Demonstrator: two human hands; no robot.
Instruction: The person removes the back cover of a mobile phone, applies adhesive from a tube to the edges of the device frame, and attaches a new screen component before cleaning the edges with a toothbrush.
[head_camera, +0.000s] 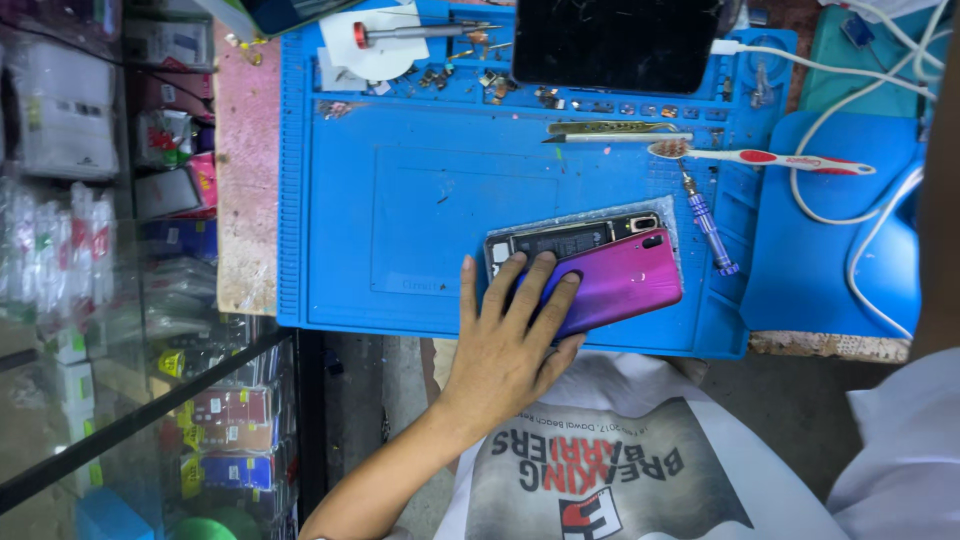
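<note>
We look down at our left hand (510, 335), fingers spread wide and laid flat, palm down, over the near end of a phone (585, 268) at the front edge of the blue mat (420, 190). It grips nothing; it presses. The purple back cover (620, 280) sits askew on the phone body, and along its far side the battery (560, 240) and the camera corner show, so the cover is plainly off its seat. Our right hand is out of view; only a white sleeve (900, 440) shows at the right.

By our reading, the step in hand is the back cover: we hold the phone flat on the mat while the cover sits shifted over the open body. Whether it is coming off or going on, we cannot tell. The next move calls for a steady hold and an even, gentle slide or lift, keeping the cover from twisting against the exposed parts.

Around it: a screwdriver (710, 225) with a blue-grey handle lies just beside the phone toward the right edge, a toothbrush (770, 157) and tweezers (615, 128) lie farther back, and a dark tablet (615, 40) rests at the back edge with a white cable (850, 120) running off to the right. Small screws (490, 80) are scattered along the back trays.
</note>
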